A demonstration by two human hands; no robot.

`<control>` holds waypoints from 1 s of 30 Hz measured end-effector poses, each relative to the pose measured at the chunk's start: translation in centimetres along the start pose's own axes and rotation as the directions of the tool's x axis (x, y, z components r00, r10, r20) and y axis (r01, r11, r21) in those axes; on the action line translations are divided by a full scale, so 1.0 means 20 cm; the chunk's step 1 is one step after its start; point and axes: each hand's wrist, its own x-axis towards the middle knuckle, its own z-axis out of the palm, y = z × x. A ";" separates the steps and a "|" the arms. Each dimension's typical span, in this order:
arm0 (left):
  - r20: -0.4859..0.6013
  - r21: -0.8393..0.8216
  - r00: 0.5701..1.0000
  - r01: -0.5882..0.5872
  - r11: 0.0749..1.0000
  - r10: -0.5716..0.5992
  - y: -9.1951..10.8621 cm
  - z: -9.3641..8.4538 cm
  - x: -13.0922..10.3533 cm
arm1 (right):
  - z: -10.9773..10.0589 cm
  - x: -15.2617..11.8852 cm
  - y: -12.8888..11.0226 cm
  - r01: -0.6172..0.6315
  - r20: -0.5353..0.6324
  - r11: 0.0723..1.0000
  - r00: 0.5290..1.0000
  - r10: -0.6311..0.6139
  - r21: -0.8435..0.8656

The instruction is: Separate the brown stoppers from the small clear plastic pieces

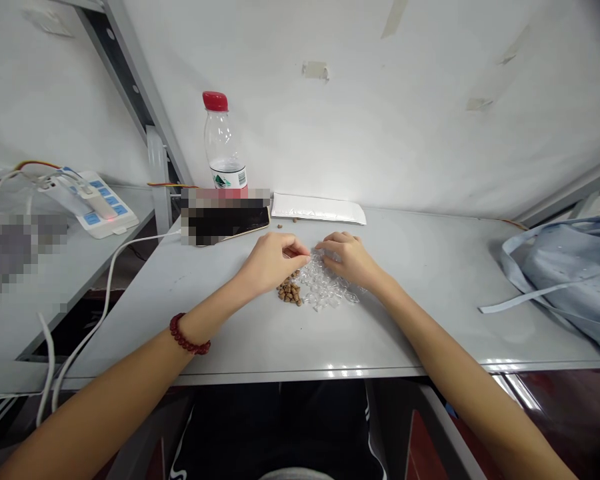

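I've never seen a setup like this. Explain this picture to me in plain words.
There is no robot here: a person works with two bare hands. The single picture comes from a camera worn on the head, looking forward and down, so the forearms reach in from the bottom.

On the grey tabletop lie a small heap of brown pieces and, right beside it, a pile of clear plastic bits. Behind them are a dark-screened phone, a white flat packet and a red-capped bottle.

The left hand has its thumb and fingertips close together; whether it pinches anything is too small to tell. The right hand is at the plastic pile, fingers curled.
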 end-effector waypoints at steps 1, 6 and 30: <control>0.001 0.004 1.000 0.003 1.000 -0.003 0.00 0.00 0.00 | 0.00 0.00 0.00 0.005 0.005 1.000 1.000 -0.005 -0.007; 0.002 0.012 1.000 0.021 1.000 -0.021 0.00 0.00 0.00 | -0.01 -0.01 -0.02 0.015 0.050 0.998 0.999 -0.012 -0.058; -0.146 -0.138 0.987 -0.081 0.987 0.061 0.03 0.03 -0.02 | -0.13 -0.05 -0.16 -0.080 0.030 0.560 0.995 0.099 0.825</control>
